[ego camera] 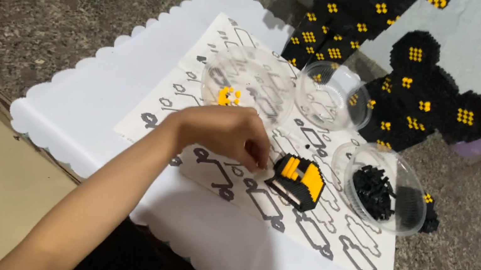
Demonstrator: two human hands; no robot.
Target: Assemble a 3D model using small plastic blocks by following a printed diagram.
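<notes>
Open room is found on the white scalloped mat (89,125) to the left of the printed instruction sheet (279,214), and along the mat's near edge. The sheet's far end is crowded by three clear plastic bowls (329,94), set close together. The middle is taken up by a small black-and-yellow brick model (298,182), with a hand (225,131) just beside it. Passage behind the bowls is blocked by tall black brick figures (424,99).

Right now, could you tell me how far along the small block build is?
Done: a small black-and-yellow block piece stands assembled on the instruction sheet. In hand: the left hand pinches beside it. Left: loose black bricks and yellow bricks remain in clear bowls.
</notes>
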